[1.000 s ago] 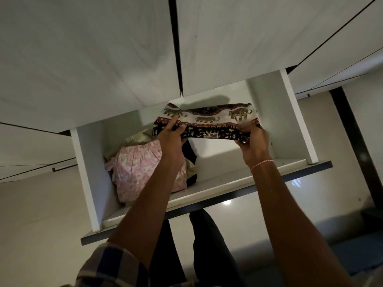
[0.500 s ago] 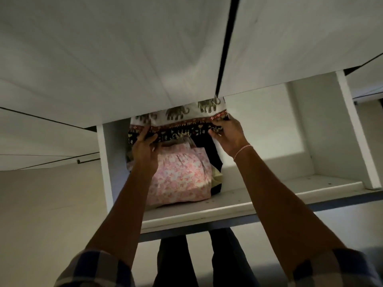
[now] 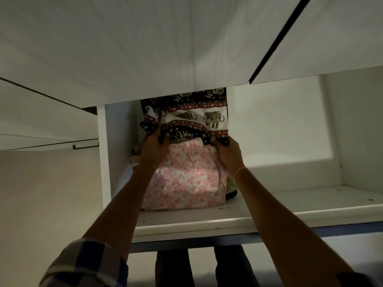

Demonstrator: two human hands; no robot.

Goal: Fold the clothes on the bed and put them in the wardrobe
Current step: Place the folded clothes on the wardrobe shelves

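Head camera: our fingers (image 3: pixel 154 133) curl round the lower corners of the folded elephant-print cloth (image 3: pixel 194 119), left hand (image 3: pixel 152 148) and right hand (image 3: pixel 228 154) at opposite ends, likely to keep the fold flat. It lies over the pink floral garment (image 3: pixel 186 179) on the wardrobe shelf (image 3: pixel 269 212).

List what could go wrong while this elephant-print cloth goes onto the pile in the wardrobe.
1. The folded black, white and red elephant-print cloth is bunched where the left hand grips it, so the fold may come apart.
2. The pink floral garment beneath looks rounded; the cloth might slide off when the right hand lets go.
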